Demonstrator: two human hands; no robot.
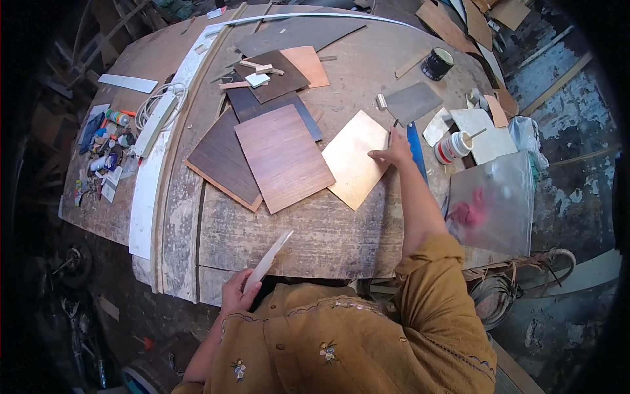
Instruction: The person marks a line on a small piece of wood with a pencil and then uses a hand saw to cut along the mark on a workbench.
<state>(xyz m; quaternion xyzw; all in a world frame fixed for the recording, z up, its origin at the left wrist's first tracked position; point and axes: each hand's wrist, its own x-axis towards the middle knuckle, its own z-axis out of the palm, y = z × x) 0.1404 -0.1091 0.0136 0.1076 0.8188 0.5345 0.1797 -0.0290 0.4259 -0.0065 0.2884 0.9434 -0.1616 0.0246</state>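
My left hand (pixel 239 293), near the table's front edge, grips a thin, flat, pale piece (pixel 269 261) that is tilted upward. My right hand (pixel 394 152) rests at the right edge of a shiny gold-toned rectangular sheet (pixel 354 161), thumb and fingers spread along it. A small dark tip shows by its index fingertip; I cannot tell what it belongs to. Left of the gold sheet lies a reddish-brown wood-grain panel (pixel 284 157), overlapping a darker brown panel (pixel 223 159). Behind them a dark blue-black panel (pixel 272 111) is partly covered.
A white tub with a stick (pixel 453 148) and a dark paint can (pixel 437 64) stand at the right. Nearby lies a clear plastic sheet (pixel 492 203). At the left are a long white strip (pixel 147 210), a power strip (pixel 156 123) and a clutter of small bottles (pixel 108 151).
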